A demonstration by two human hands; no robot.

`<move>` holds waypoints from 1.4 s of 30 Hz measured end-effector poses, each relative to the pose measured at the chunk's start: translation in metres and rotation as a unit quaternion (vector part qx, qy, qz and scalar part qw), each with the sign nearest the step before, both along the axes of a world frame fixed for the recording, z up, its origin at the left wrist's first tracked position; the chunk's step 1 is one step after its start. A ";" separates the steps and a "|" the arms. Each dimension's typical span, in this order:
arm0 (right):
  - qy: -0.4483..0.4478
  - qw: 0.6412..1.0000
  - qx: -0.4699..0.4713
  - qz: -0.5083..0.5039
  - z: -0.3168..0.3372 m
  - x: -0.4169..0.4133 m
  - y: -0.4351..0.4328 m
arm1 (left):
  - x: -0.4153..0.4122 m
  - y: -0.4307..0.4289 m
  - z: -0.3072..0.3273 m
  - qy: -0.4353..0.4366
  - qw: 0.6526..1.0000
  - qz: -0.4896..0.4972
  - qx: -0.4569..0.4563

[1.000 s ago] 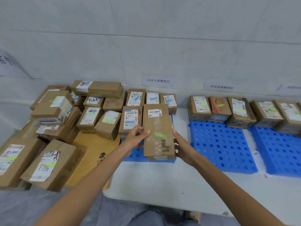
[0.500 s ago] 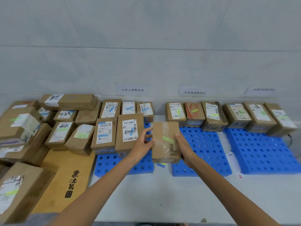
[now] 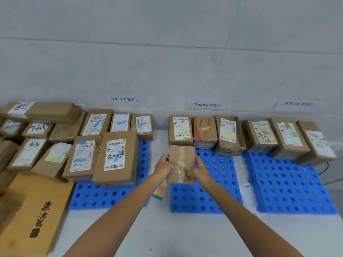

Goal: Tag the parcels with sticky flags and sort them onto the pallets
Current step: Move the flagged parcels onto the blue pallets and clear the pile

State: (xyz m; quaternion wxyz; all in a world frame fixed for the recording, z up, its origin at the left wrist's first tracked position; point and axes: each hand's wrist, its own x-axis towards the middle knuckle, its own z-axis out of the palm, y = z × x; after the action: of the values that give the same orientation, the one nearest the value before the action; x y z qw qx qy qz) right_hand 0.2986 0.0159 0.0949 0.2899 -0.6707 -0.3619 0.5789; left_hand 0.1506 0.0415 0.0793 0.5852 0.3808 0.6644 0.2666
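The left hand point(image 3: 163, 166) and right hand point(image 3: 201, 168) are gripping a green-flagged parcel point(image 3: 181, 156) by its side edges, over the far left corner of the middle pallet point(image 3: 215, 184). Glossy tape point(image 3: 178, 172) is threatening a slip, and the box point(image 3: 180, 129) just behind is inviting a bump. The parcel is hiding its underside, so contact with the pallet is unclear.
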 end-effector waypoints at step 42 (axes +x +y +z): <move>0.024 0.868 0.469 0.162 0.208 -0.090 -0.014 | -0.121 -0.044 0.215 -0.013 0.891 0.114 0.440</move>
State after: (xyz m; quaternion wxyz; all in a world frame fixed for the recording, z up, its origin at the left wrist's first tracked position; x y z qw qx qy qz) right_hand 0.2083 0.0016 0.3030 0.4809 -0.3737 -0.6872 0.3960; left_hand 0.0293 -0.0023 0.2947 0.3320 0.5171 0.5104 0.6015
